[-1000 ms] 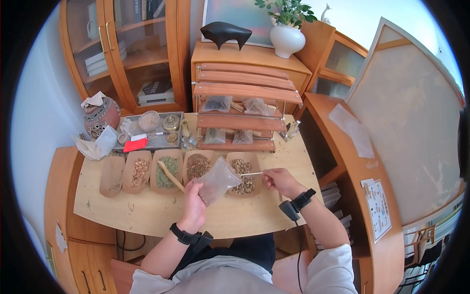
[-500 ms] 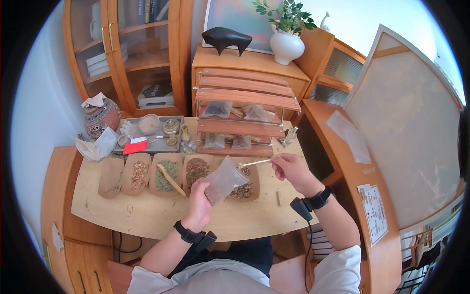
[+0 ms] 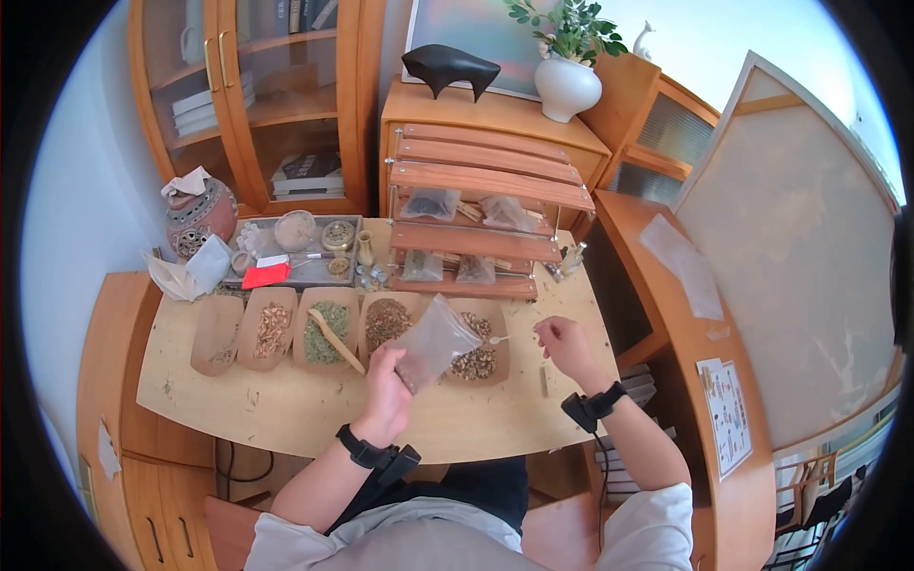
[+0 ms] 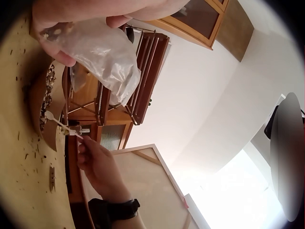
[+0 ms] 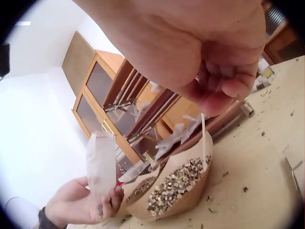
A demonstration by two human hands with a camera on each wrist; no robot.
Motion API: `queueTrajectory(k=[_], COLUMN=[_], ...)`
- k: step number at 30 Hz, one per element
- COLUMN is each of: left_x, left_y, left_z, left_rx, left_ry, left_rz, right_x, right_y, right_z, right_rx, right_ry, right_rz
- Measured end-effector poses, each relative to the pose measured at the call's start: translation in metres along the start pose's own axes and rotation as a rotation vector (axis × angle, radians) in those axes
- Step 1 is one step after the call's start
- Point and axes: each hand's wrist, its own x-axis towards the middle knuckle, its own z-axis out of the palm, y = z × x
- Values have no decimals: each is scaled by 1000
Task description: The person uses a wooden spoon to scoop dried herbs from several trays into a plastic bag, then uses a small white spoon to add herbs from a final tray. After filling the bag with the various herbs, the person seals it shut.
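My left hand [image 3: 386,392] pinches a clear plastic bag [image 3: 434,344] with some bits at its bottom, tilted over the rightmost paper tray [image 3: 493,366]. Between the thumb and fingertips of my right hand [image 3: 569,350] is a thin pale spoon [image 3: 502,338], its tip near that tray's right edge. In the right wrist view the spoon [image 5: 204,143] reaches down to the chopped pale and dark pieces [image 5: 175,186]. The left wrist view has the bag [image 4: 102,57] in the left hand [image 4: 95,10] above the tray, with the right hand [image 4: 101,169] beyond.
More paper trays of dried material stand leftward, a wooden scoop [image 3: 335,341] lying across the green one [image 3: 328,314]. Behind are a wooden rack [image 3: 476,240] with small bags and a grey tray [image 3: 314,276] of small vessels. A small clip [image 3: 544,381] lies right of the trays.
The right hand moved right from the bag, then slightly lower; the spoon's tip has left the bag's mouth and is now by the rightmost tray. The left hand keeps holding the bag.
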Motion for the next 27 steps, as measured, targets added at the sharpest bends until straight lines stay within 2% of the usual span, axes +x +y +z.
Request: queueTrajectory(k=[2, 8, 15, 21, 27], left_x=[-1, 1, -1, 1, 2], left_y=[-1, -1, 6, 6, 3], left_z=[0, -7, -7, -8, -5], left_rx=[6, 8, 0, 15, 24], left_ry=[17, 22, 30, 14, 34], left_rz=[3, 3, 30, 27, 1], right_x=[0, 10, 17, 13, 13], right_y=[5, 12, 24, 11, -25], right_z=[13, 37, 38, 18, -19], right_rx=[-32, 312, 509, 612, 619], right_ry=[-27, -217, -326, -276, -231], right_rz=[35, 257, 376, 408, 321])
